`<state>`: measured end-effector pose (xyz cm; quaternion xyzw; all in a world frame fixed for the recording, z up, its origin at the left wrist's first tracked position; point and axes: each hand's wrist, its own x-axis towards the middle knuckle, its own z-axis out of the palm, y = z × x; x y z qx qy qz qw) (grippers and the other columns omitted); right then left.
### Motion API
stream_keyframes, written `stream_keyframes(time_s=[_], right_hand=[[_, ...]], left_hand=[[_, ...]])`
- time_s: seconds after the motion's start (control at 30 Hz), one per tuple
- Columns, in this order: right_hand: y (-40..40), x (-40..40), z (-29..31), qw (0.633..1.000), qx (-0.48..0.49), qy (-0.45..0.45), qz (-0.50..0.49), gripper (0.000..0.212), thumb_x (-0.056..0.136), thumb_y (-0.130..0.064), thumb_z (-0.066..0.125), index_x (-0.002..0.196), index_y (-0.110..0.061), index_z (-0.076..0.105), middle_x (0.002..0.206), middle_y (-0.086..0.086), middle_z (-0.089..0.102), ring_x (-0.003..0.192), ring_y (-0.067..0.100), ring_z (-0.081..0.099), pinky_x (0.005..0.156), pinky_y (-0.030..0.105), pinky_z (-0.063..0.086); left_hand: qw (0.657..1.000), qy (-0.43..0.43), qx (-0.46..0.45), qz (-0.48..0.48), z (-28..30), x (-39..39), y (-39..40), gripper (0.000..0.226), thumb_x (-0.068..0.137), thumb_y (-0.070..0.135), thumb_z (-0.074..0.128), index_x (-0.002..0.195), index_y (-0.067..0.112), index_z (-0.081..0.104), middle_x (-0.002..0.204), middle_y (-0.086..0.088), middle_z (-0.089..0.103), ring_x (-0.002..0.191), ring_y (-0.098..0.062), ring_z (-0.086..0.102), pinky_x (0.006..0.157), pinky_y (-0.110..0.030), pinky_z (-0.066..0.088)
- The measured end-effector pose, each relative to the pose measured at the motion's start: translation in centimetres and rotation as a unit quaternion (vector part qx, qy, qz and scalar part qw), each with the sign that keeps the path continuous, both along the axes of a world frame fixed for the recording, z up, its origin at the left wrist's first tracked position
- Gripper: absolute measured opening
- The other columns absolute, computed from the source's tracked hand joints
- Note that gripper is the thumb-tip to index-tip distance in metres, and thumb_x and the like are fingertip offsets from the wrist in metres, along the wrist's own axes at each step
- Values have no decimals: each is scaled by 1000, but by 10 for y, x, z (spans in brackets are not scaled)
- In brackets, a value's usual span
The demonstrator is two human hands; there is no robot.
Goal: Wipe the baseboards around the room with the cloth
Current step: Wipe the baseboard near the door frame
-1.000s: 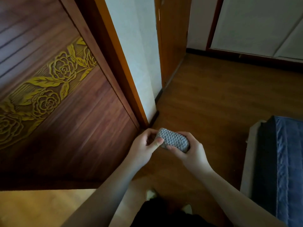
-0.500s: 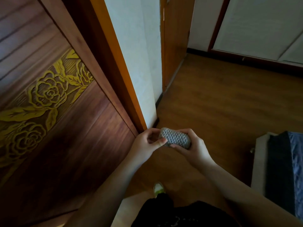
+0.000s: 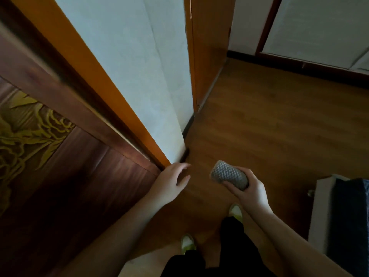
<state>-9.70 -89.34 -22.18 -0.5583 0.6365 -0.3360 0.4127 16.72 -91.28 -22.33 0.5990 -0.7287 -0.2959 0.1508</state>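
Right hand (image 3: 252, 193) grips the folded cloth (image 3: 229, 174) at lower centre; the left hand (image 3: 169, 181) hangs relaxed, holding nothing. The cloth looks soft and light, best kept bunched in the palm. The baseboard (image 3: 188, 124) at frame centre waits unwiped.

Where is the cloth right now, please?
In the head view, the cloth sits bunched in the right hand, low and right of centre above the wooden floor, apart from the left hand.
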Motion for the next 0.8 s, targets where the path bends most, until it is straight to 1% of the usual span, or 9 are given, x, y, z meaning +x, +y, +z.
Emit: stream_keyframes(time_s=[0.1,0.2,0.3,0.4,0.47,0.57,0.63,0.7,0.8], right_hand=[[-40,-10,-31,1000,25,-4,19,50,70,-25,87,108,-33,56,101,-20,63,92,-4,62,76,20,55],[-75,-19,-66,998,33,0,48,52,70,-27,87,113,-30,57,105,-20,62,95,-2,62,76,20,55],[-97,-27,-104,997,28,17,75,56,72,-27,85,120,-30,57,110,-20,60,99,-2,60,79,16,52],[-109,-30,-150,995,25,55,78,58,73,-24,85,125,-24,59,114,-13,61,98,0,59,78,5,47],[-112,-28,-188,995,30,71,66,55,73,-23,85,123,-23,61,111,-11,62,94,-2,59,76,0,44],[-117,-16,-254,996,54,67,38,49,74,-22,84,116,-28,60,102,-17,61,89,-6,60,70,2,47],[-121,-1,-298,996,58,68,18,46,75,-23,83,112,-29,57,99,-22,57,86,-6,59,65,4,47],[-127,15,-346,996,63,68,12,45,77,-25,82,111,-30,54,97,-22,55,85,-5,57,59,8,48],[-129,36,-414,995,63,78,16,47,78,-30,81,117,-27,54,101,-16,55,85,-5,55,62,7,42]], left_hand=[[997,-67,-23,-19,-35,3,-23,38,97,32,58,133,20,57,130,5,62,119,-9,57,101,-28,48],[992,-121,-34,-7,-70,15,-38,43,96,37,56,135,21,56,133,5,60,123,-9,55,99,-38,50],[985,-172,-30,-17,-112,20,-48,44,96,39,52,136,21,55,139,5,56,130,-11,49,104,-38,45],[979,-203,-2,-26,-171,19,-56,47,96,39,48,138,21,53,145,2,51,138,-16,43,111,-40,37],[975,-217,14,-55,-218,20,-58,50,95,40,44,141,21,51,149,2,48,141,-17,40,115,-40,31],[967,-235,22,-96,-292,25,-60,52,95,41,40,143,22,49,151,2,45,143,-17,38,116,-40,30],[963,-239,30,-117,-340,32,-60,54,94,42,47,145,22,47,152,1,44,143,-17,37,115,-42,34],[959,-241,43,-144,-386,40,-60,65,89,48,61,145,20,45,152,0,44,143,-19,37,113,-43,38],[942,-267,65,-194,-450,50,-55,79,85,55,66,149,18,39,157,-3,36,147,-22,30,116,-43,29]])
